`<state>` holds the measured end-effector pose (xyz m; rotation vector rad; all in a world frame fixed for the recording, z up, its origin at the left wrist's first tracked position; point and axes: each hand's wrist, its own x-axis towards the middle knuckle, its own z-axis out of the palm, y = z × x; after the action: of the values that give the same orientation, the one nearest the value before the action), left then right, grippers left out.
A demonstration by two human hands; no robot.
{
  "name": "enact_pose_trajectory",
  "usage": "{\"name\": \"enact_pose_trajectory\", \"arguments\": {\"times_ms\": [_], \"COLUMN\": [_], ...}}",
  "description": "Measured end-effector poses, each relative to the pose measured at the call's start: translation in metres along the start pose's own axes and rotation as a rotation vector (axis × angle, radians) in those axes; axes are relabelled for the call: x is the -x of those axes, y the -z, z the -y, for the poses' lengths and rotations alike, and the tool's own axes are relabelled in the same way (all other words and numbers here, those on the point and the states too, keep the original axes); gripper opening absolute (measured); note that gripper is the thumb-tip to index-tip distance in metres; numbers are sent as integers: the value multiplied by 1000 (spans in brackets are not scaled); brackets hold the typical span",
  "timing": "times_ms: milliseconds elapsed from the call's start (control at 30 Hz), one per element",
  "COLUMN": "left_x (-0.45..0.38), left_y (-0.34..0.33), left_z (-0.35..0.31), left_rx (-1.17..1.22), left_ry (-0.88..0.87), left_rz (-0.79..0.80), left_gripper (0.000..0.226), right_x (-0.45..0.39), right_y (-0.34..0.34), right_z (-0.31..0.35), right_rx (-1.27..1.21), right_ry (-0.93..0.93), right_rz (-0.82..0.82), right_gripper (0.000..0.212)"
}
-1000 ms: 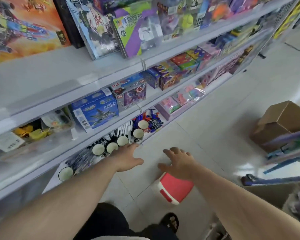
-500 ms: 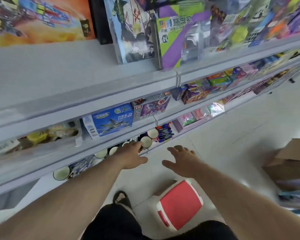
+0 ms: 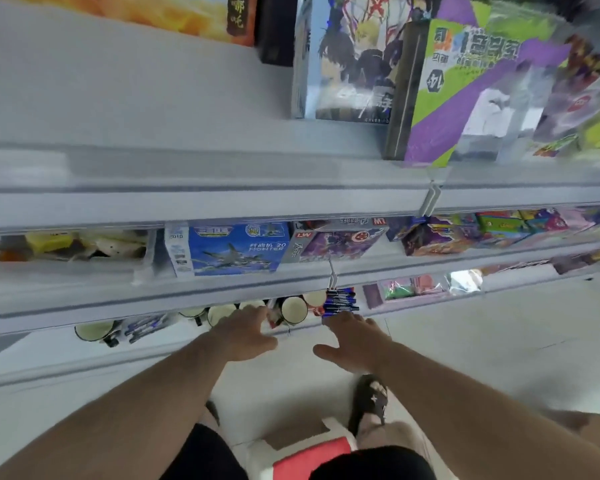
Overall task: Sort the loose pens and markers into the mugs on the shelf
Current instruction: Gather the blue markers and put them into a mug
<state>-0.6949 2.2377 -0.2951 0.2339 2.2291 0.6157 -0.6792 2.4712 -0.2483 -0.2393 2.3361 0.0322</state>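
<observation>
Both your hands reach out spread, gripping nothing: left hand (image 3: pixel 245 336) at lower centre, right hand (image 3: pixel 355 337) beside it. Just beyond your right fingertips lies a bundle of blue-capped pens (image 3: pixel 340 301), long axes running left-right. Left of it, cream-rimmed mugs (image 3: pixel 293 310) line the bottom white shelf (image 3: pixel 66 351), seemingly empty.

the left grip (image 3: pixel 246 332) has its fingertips lost under the shelf lip (image 3: pixel 187 299), so whether they touch a mug (image 3: pixel 293 310) cannot be told. the mugs beyond it show only as rims, the rest hidden. the pens (image 3: pixel 340 303) just past the right grip (image 3: pixel 355 336) are blurred. the boxes (image 3: pixel 465 81) far above are smeared and cut by the top edge.
</observation>
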Motion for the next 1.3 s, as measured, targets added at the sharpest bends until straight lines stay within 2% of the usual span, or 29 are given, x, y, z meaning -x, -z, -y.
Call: {"name": "enact_pose_trajectory", "arguments": {"times_ms": [133,300,400,533,633,733,867,1000,1100,1233,1300], "left_x": [-48,-140,-202,-273,-311,-332,-333,-331,-328,-331,-332], "left_y": [-20,-76,-100,-121,-139,-159,-181,-175,-176,-174,-178], "left_z": [-10,2,19,40,49,46,44,47,44,28,14], "left_rx": [29,-97,-98,-77,-52,2,99,142,185,191,193], "left_ry": [20,-13,20,14,34,38,24,-2,-18,-45,-54], "left_rz": [-126,-217,-215,-242,-292,-352,-342,-419,-411,-431,-440], "left_gripper": [70,52,45,60,62,57,49,51,52,49,45], "right_x": [-72,-166,-229,-303,-340,-354,-351,-348,-346,-347,-343], "right_y": [-16,-77,-112,-140,-156,-169,-180,-178,-181,-188,-195], "right_z": [-38,-86,-109,-128,-138,-147,-152,-160,-168,-197,-215], "right_rx": [105,178,196,207,203,152,95,-79,-154,-299,-281], "right_ry": [74,145,159,221,270,280,240,148,103,79,80], "right_rz": [-17,-11,-54,-221,-289,-373,-367,-433,-414,-488,-453], "right_gripper": [70,78,74,65,62,56,49,48,44,23,17]}}
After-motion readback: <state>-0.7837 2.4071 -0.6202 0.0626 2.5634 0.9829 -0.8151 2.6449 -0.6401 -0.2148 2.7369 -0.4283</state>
